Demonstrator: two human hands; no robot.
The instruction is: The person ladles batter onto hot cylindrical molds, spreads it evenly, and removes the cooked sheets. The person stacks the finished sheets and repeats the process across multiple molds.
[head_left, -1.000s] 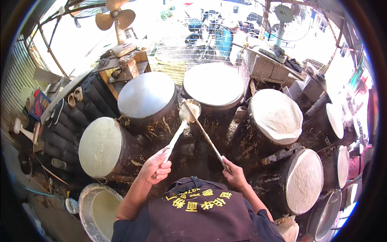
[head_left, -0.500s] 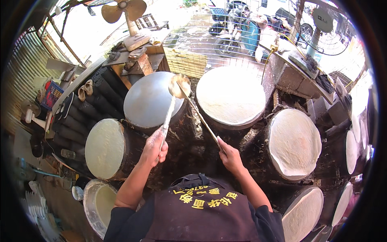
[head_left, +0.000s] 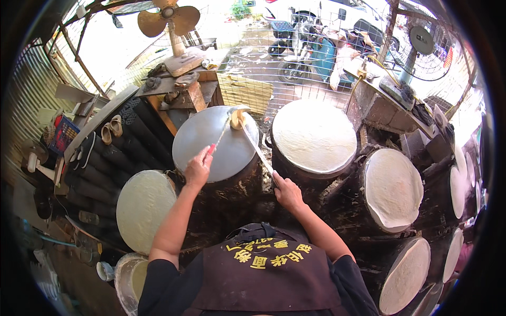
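Note:
My left hand is closed around a thin stick-like tool with a red grip and a whitish coating. In my right hand is a long-handled ladle, its yellowish bowl hanging over the right far part of a bare, greyish round griddle. The thin tool's tip meets or nearly meets the ladle's bowl. To the right of that griddle, a second round griddle bears a pale, floury-looking sheet. What the ladle holds inside is hard to make out.
More drum-like griddles with pale sheets stand left, right and lower right. A tub of pale liquid sits at lower left. Beyond are a fan, a wire fence and a parked scooter.
Both hands and their tools have shifted; the left hand has moved up toward the bare griddle. The ladle's bowl has turned. The whole view has shifted slightly.

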